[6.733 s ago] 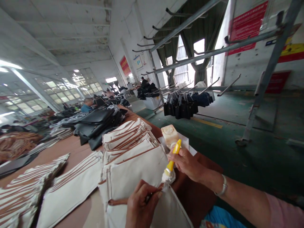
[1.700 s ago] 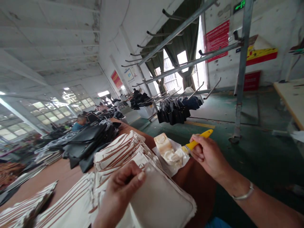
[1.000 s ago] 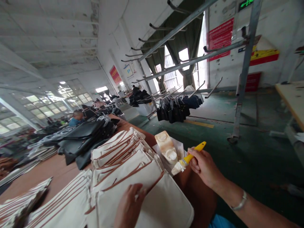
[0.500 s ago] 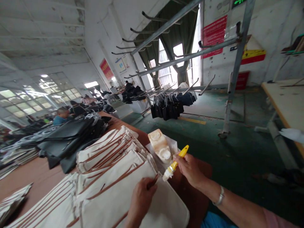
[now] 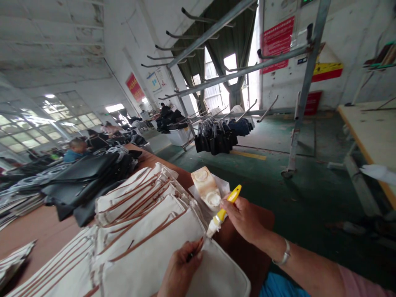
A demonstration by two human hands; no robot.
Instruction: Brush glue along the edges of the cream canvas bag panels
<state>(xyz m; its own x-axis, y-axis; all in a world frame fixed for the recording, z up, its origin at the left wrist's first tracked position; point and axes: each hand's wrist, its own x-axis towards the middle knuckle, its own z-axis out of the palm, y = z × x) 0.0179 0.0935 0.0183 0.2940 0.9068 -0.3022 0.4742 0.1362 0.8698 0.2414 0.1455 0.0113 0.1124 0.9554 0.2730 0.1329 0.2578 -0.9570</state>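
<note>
My right hand (image 5: 239,214) grips a yellow-handled paintbrush (image 5: 229,199); its bristles are coated in something white and reach the corner of a white bag piece. My left hand (image 5: 182,264) is closed, pinching a brown-trimmed edge of that top bag piece (image 5: 148,251) just left of the bristles. The piece lies on a pile of similar white pieces with brown edging. Behind the brush stands a stained cream container (image 5: 206,187) with white paste at its near end, resting on a pale sheet.
More white bag pieces (image 5: 136,189) are stacked farther along the brown table (image 5: 34,222). Black bags (image 5: 83,177) lie at the left, near a seated person (image 5: 76,150). A metal hook rack (image 5: 297,123) with hanging black bags (image 5: 216,138) stands beyond. Another table (image 5: 377,128) is at right.
The brush has moved slightly down and left, bringing its bristles onto the edge by my left fingers. My left hand keeps hold of the bag piece, and the view has shifted a little.
</note>
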